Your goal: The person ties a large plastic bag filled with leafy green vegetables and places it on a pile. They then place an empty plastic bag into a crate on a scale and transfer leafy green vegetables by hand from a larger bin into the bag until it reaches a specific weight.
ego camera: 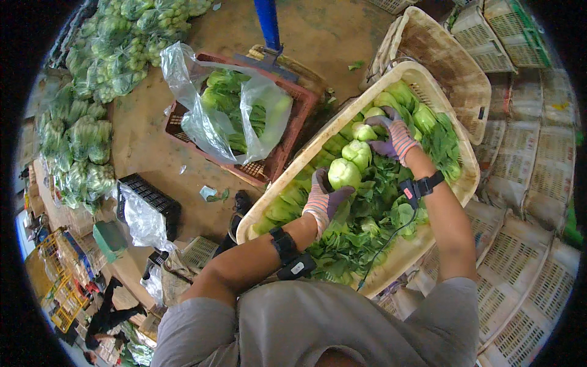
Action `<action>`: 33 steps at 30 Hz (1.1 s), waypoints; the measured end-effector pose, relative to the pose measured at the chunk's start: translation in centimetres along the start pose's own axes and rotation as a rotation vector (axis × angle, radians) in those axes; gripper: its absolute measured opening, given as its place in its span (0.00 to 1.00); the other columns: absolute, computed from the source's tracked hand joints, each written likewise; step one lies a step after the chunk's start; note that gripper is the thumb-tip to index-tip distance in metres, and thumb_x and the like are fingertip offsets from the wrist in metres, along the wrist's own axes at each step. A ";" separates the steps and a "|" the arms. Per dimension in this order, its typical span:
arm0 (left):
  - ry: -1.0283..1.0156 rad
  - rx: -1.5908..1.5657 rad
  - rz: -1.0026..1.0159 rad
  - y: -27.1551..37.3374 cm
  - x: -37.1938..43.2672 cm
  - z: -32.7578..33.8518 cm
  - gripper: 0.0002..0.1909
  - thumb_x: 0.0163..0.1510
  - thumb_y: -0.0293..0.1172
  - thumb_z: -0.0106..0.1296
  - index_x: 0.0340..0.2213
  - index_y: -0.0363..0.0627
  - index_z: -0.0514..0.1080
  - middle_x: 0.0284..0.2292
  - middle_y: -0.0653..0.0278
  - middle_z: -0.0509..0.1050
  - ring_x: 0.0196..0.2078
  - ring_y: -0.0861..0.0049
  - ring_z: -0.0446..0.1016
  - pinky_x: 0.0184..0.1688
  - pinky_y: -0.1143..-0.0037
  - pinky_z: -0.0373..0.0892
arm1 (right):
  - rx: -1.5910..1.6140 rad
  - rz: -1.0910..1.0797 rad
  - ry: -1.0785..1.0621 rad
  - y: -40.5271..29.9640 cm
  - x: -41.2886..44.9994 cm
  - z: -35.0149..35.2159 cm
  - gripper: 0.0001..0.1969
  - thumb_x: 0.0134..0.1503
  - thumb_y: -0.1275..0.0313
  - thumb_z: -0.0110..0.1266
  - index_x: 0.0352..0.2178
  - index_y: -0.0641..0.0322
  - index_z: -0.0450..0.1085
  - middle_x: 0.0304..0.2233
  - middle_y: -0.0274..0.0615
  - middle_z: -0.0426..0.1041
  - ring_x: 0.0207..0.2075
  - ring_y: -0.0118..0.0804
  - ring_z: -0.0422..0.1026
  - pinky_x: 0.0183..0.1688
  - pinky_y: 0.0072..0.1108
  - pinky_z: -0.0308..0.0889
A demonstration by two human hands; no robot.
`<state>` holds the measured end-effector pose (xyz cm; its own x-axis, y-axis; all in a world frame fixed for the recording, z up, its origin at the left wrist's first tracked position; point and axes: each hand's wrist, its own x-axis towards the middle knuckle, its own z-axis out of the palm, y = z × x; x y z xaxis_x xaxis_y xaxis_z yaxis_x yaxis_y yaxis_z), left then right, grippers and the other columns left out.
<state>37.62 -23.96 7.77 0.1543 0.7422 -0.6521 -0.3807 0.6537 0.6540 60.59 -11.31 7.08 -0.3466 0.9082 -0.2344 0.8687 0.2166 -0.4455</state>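
Note:
A large cream plastic crate (270, 195) full of bok choy lies before me. My left hand (326, 195), in a striped grey-and-purple glove, curls around a pale bok choy head (344, 173) with its cut base facing up. A second bok choy head (357, 154) touches it, between my hands. My right hand (392, 133), gloved alike, has its fingers spread around another bok choy head (363, 131) further along the same row. Dark leaves (362, 238) of the greens fill the near side of the crate. More heads line its far side.
A red-brown crate (300, 105) holds greens in a clear plastic bag (268, 133). Beyond it stands a blue post (268, 23). Bagged vegetables (124, 46) are piled left. A black crate (172, 206) stands nearer. Stacked crates (518, 275) crowd the right. A cable hangs from my right wrist.

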 end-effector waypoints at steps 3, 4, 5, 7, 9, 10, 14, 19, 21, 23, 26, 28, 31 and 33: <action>-0.089 0.051 0.118 -0.6 0.4 0.0 0.40 0.39 0.25 0.62 0.52 0.40 0.53 0.41 0.60 0.69 0.42 0.72 0.68 0.45 0.74 0.65 | 0.067 -0.070 0.153 0.4 -1.1 1.3 0.33 0.37 0.56 0.64 0.47 0.36 0.62 0.54 0.58 0.53 0.52 0.56 0.59 0.52 0.34 0.60; -0.042 0.025 -0.124 1.9 -0.4 0.9 0.40 0.39 0.26 0.62 0.52 0.42 0.53 0.39 0.61 0.70 0.41 0.73 0.69 0.43 0.74 0.67 | 0.059 0.047 0.023 -0.6 -0.6 0.6 0.34 0.39 0.57 0.63 0.50 0.37 0.59 0.54 0.58 0.52 0.53 0.54 0.59 0.54 0.33 0.59; -0.081 0.040 -0.154 0.9 1.1 0.1 0.38 0.39 0.24 0.61 0.51 0.44 0.53 0.39 0.59 0.69 0.39 0.73 0.68 0.40 0.74 0.67 | 0.061 0.048 0.014 -1.6 0.2 -0.1 0.34 0.39 0.57 0.63 0.50 0.37 0.59 0.54 0.58 0.52 0.53 0.54 0.59 0.54 0.33 0.59; -0.088 0.147 -0.267 2.4 2.4 -0.1 0.34 0.40 0.23 0.60 0.49 0.43 0.57 0.38 0.59 0.71 0.38 0.74 0.69 0.40 0.75 0.67 | -0.308 0.229 -0.340 -4.6 2.7 -1.4 0.33 0.42 0.59 0.61 0.52 0.39 0.58 0.56 0.55 0.51 0.53 0.52 0.58 0.56 0.31 0.57; -0.082 0.087 -0.302 2.9 2.8 0.4 0.34 0.40 0.23 0.60 0.48 0.42 0.58 0.37 0.59 0.71 0.38 0.74 0.69 0.40 0.75 0.67 | -0.405 0.324 -0.528 -3.4 4.9 -0.9 0.33 0.44 0.61 0.59 0.52 0.44 0.57 0.56 0.54 0.53 0.53 0.50 0.59 0.55 0.30 0.57; -0.073 0.021 -0.336 3.1 2.8 0.8 0.33 0.40 0.23 0.61 0.48 0.42 0.58 0.36 0.60 0.72 0.37 0.74 0.70 0.40 0.75 0.67 | -0.256 0.364 -0.459 -1.6 4.6 -0.3 0.33 0.44 0.61 0.59 0.52 0.47 0.57 0.54 0.55 0.55 0.53 0.50 0.59 0.54 0.29 0.58; -0.194 0.033 -0.085 1.5 1.0 0.7 0.39 0.32 0.23 0.65 0.48 0.42 0.58 0.39 0.63 0.71 0.39 0.75 0.70 0.41 0.74 0.68 | 0.651 0.541 -0.033 -3.0 2.3 -0.9 0.23 0.39 0.72 0.61 0.41 0.51 0.68 0.51 0.51 0.57 0.51 0.43 0.60 0.50 0.26 0.61; -0.112 0.665 0.352 0.2 -2.9 0.8 0.43 0.32 0.24 0.64 0.51 0.46 0.56 0.43 0.62 0.67 0.43 0.74 0.67 0.46 0.76 0.65 | 0.097 0.036 0.233 -3.9 -3.9 -1.8 0.29 0.27 0.80 0.64 0.36 0.43 0.70 0.48 0.46 0.55 0.48 0.47 0.60 0.52 0.29 0.60; -0.203 0.115 0.052 -0.1 -3.5 0.9 0.44 0.33 0.25 0.64 0.52 0.47 0.54 0.44 0.61 0.66 0.44 0.73 0.66 0.46 0.75 0.65 | 0.092 0.028 0.269 -4.6 -3.9 -1.3 0.29 0.28 0.79 0.65 0.36 0.42 0.70 0.47 0.47 0.55 0.48 0.49 0.60 0.51 0.29 0.61; -0.021 -0.181 -0.151 1.6 -3.9 1.6 0.40 0.37 0.24 0.62 0.52 0.48 0.53 0.42 0.62 0.68 0.42 0.74 0.67 0.43 0.74 0.66 | -0.001 0.096 0.201 -5.5 -2.6 -0.5 0.27 0.33 0.73 0.65 0.39 0.39 0.68 0.47 0.52 0.58 0.49 0.52 0.60 0.49 0.31 0.62; 0.046 -0.272 -0.195 1.7 -1.3 0.5 0.30 0.44 0.35 0.58 0.46 0.44 0.57 0.40 0.61 0.68 0.39 0.71 0.67 0.38 0.70 0.67 | -0.205 0.276 0.060 -7.3 0.4 1.5 0.33 0.36 0.64 0.65 0.46 0.45 0.61 0.48 0.53 0.59 0.48 0.51 0.62 0.50 0.32 0.61; -0.007 -0.366 -0.285 1.0 0.2 -0.6 0.26 0.46 0.36 0.56 0.46 0.46 0.60 0.39 0.62 0.69 0.39 0.68 0.69 0.38 0.67 0.68 | -0.049 0.166 0.198 -5.9 0.3 3.2 0.39 0.35 0.61 0.66 0.49 0.56 0.55 0.47 0.55 0.61 0.47 0.51 0.64 0.51 0.31 0.60; -0.130 -0.474 -0.305 1.0 0.4 -1.3 0.22 0.48 0.35 0.53 0.45 0.47 0.62 0.39 0.61 0.71 0.39 0.66 0.71 0.41 0.66 0.69 | 0.445 0.190 0.140 -3.2 -0.3 2.8 0.40 0.36 0.62 0.66 0.48 0.61 0.54 0.50 0.56 0.58 0.50 0.55 0.59 0.53 0.33 0.57; -0.220 -0.515 -0.280 0.7 0.7 -2.2 0.22 0.49 0.35 0.52 0.46 0.46 0.62 0.40 0.60 0.71 0.41 0.65 0.71 0.44 0.64 0.69 | 0.279 0.227 0.113 -3.1 0.9 2.0 0.41 0.36 0.61 0.66 0.49 0.66 0.55 0.49 0.55 0.61 0.50 0.51 0.61 0.54 0.31 0.57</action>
<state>35.48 -23.29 6.90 0.4753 0.6020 -0.6416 -0.6805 0.7138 0.1656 56.83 -11.86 6.50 -0.1019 0.9590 -0.2644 0.7834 -0.0864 -0.6154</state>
